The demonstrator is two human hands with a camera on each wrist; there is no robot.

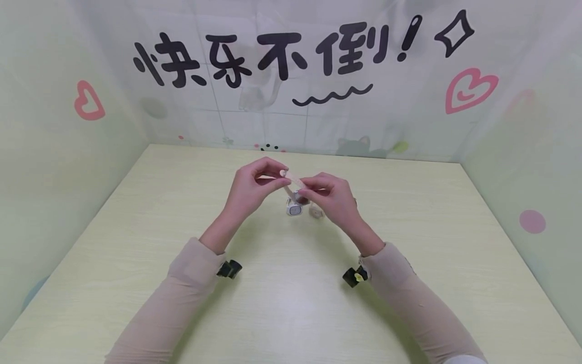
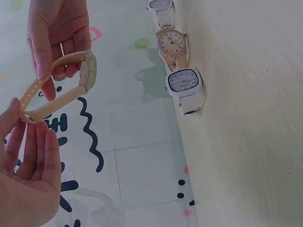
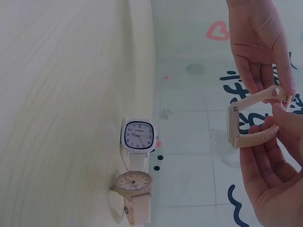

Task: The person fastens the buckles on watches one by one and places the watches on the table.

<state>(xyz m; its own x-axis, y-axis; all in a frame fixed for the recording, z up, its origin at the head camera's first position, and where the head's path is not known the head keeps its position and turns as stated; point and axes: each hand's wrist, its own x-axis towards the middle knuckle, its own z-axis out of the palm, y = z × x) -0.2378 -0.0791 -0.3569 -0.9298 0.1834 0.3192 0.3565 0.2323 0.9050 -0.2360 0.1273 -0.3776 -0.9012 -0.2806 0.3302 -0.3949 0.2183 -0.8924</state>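
Beige watch (image 2: 71, 85), strap ends pinched by both hands, buckle seemingly hidden.

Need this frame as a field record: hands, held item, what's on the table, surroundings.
left hand: pinches one strap end of the beige watch
right hand: pinches the other strap end
held watch state: lifted off the table, straps bent toward each other
on table: white square watch, round beige watch, side by side; a third is partly in view in the left wrist view
surroundings: patterned backdrop with hearts and lettering
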